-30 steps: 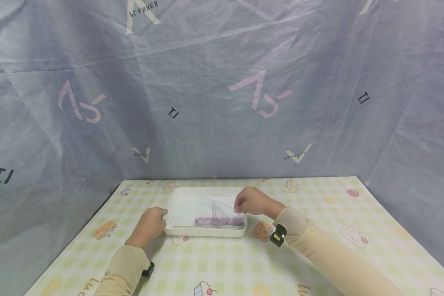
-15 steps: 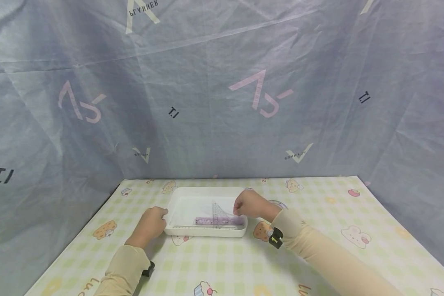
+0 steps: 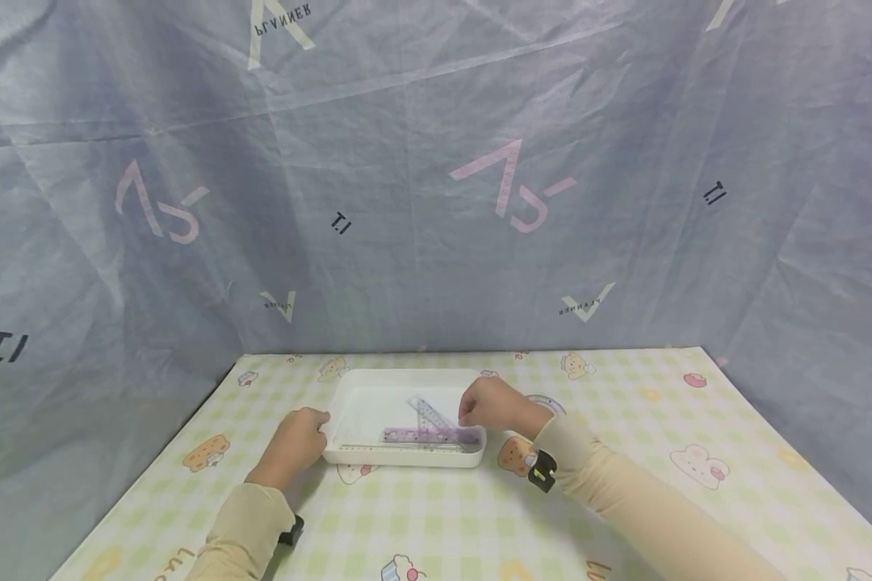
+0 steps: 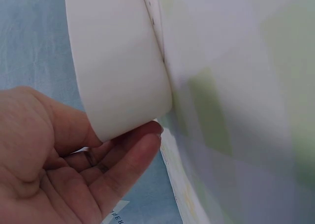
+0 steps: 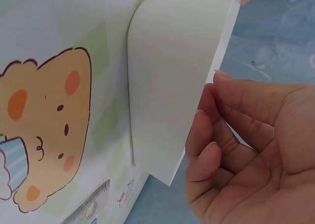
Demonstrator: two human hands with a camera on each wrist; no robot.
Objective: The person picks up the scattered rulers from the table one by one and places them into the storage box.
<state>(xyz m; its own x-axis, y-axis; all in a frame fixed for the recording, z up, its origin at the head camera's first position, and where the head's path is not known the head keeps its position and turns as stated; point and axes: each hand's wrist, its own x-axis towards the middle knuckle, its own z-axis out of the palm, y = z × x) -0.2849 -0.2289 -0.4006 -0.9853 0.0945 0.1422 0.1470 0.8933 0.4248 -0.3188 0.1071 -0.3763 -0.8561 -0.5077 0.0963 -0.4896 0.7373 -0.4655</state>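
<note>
A shallow white tray [image 3: 407,459] stands at the middle of the table in the head view. My left hand [image 3: 301,436] grips its left end, thumb over the rim and fingers outside, as the left wrist view shows. Inside lie a purple ruler [image 3: 400,436] and, along the front wall, a clear straight ruler [image 3: 359,447]. A clear set square [image 3: 427,413] slants over the purple one, its right part reaching my right fingertips. My right hand [image 3: 496,402] pinches it at the tray's right end; in the right wrist view the rim hides the pinched part.
A clear protractor [image 3: 547,403] lies on the table right of the tray, partly behind my right wrist. The table wears a checked cloth [image 3: 378,516] with cartoon prints. A grey-blue curtain [image 3: 407,202] hangs behind it.
The right hand has lowered slightly, and the clear piece at its fingertips has shifted and changed its slant. The protractor beyond the wrist has come into sight. The left hand stays put.
</note>
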